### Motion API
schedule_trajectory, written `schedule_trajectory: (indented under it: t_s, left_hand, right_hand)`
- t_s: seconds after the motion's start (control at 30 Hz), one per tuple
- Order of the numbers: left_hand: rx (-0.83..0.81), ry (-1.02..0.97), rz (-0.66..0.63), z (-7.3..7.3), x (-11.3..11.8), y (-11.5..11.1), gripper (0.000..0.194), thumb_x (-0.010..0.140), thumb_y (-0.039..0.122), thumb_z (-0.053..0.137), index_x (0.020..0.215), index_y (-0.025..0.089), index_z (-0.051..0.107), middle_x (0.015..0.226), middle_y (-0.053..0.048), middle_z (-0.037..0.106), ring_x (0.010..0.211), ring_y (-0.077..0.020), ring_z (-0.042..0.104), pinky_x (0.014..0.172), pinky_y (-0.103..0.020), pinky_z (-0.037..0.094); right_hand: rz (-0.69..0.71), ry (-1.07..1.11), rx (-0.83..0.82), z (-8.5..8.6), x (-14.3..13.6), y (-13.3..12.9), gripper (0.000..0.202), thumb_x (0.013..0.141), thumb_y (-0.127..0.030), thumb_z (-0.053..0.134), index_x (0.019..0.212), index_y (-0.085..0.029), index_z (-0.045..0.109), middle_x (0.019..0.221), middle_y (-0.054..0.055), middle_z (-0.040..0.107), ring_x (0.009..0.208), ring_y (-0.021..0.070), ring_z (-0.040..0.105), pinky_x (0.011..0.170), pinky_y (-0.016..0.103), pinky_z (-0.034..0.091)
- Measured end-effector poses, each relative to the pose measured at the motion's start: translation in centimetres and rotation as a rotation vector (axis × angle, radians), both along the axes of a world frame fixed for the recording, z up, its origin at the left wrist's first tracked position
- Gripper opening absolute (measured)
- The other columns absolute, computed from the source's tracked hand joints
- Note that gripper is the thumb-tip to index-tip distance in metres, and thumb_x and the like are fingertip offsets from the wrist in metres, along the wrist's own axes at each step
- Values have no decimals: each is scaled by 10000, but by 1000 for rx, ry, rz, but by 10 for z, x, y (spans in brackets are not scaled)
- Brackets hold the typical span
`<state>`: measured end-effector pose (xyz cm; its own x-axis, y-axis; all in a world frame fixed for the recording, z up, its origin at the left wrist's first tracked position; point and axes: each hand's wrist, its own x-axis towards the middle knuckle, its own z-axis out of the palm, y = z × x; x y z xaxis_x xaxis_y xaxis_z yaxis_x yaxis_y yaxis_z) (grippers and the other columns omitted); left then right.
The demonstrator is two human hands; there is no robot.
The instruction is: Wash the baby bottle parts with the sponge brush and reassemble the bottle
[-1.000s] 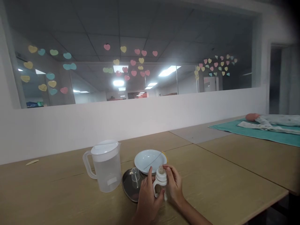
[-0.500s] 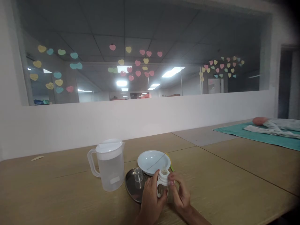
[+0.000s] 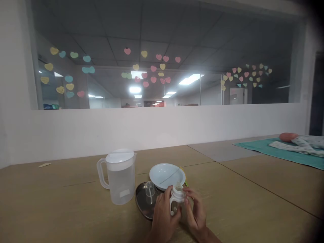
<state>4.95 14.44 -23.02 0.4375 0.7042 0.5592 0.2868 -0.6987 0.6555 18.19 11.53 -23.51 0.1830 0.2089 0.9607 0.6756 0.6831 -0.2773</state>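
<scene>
A baby bottle (image 3: pixel 178 194) with a white collar, white side handles and a clear teat stands upright between my hands, over the table's near side. My left hand (image 3: pixel 162 213) wraps round its left side, thumb across the front at the handle. On the right, the fingers of my right hand (image 3: pixel 196 208) are closed on the collar's edge. A dark metal tray (image 3: pixel 142 204) lies just left of the bottle, partly covered by my left hand. On that tray rests a clear bottle cap (image 3: pixel 150 189). Behind the bottle is a white bowl (image 3: pixel 165 172).
A lidded clear plastic pitcher (image 3: pixel 121 184) stands left of the tray. Something thin, yellow and green (image 3: pixel 186 181), pokes out beside the bowl. At far right, a teal cloth (image 3: pixel 255 145) carries a doll (image 3: pixel 288 136) in pale clothing. A white wall (image 3: pixel 101 128) borders the table's back.
The view has shifted a little, so the background sits further right. Both hands keep hold of the bottle; my right fingers have moved slightly at the collar.
</scene>
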Motion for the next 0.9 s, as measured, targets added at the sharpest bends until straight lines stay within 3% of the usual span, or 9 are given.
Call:
schedule_trajectory:
  t_s: [0.1, 0.3, 0.47, 0.53, 0.63, 0.77, 0.9]
  left_hand:
    - [8, -24, -48, 1, -1, 0, 566, 828, 277, 468, 1358, 152, 318, 1321, -103, 453, 1201, -228, 414, 1015, -343, 329]
    - [-20, -32, -130, -3, 0, 1, 597, 863, 311, 434, 1403, 152, 235, 1364, -106, 406, 1249, -216, 372, 1053, -332, 293]
    - [-15, -119, -165, -10, 2, 7, 744, 854, 379, 474, 1431, 137, 72, 1326, -114, 459, 1211, -208, 431, 1022, -308, 337]
    - [-26, -157, -202, -11, 2, 10, 783, 857, 399, 474, 1431, 145, 7, 1286, -104, 504, 1177, -198, 471, 994, -296, 365]
    - [-61, -193, -242, -11, 3, 11, 803, 861, 407, 476, 1426, 154, -34, 1264, -89, 529, 1164, -176, 488, 985, -274, 370]
    - [-98, -203, -224, -10, 4, 8, 771, 868, 395, 468, 1425, 147, -3, 1264, -94, 531, 1167, -166, 491, 983, -261, 371]
    - [-82, -178, -210, -14, 4, 10, 727, 879, 398, 431, 1428, 130, 37, 1321, -116, 471, 1217, -181, 447, 1002, -268, 361]
  right_hand:
    - [-24, 171, -126, -1, -2, 6, 205, 866, -213, 440, 1060, -181, 493, 1028, 112, 572, 1016, 202, 547, 853, 371, 471]
    - [-1, 268, -137, -2, 3, 9, 215, 839, -315, 493, 1003, -179, 529, 1066, 120, 560, 1026, 225, 532, 885, 401, 443]
    - [266, 328, -500, 4, 11, 9, 360, 861, -413, 443, 1141, -203, 529, 1170, 111, 564, 1081, 225, 532, 910, 363, 441]
    - [316, 311, -542, 8, 12, 7, 375, 857, -428, 445, 1149, -212, 539, 1191, 101, 559, 1105, 226, 521, 928, 352, 430]
    - [254, 256, -511, 13, 10, 4, 377, 838, -420, 479, 1153, -222, 542, 1178, 89, 552, 1106, 220, 511, 925, 339, 425]
    - [91, 160, -465, 12, 6, 9, 273, 785, -396, 548, 966, -193, 567, 916, 59, 584, 881, 189, 576, 793, 308, 472]
    - [-59, 217, -463, 6, 2, 20, 279, 719, -386, 601, 878, -182, 499, 819, 36, 578, 755, 178, 575, 685, 297, 476]
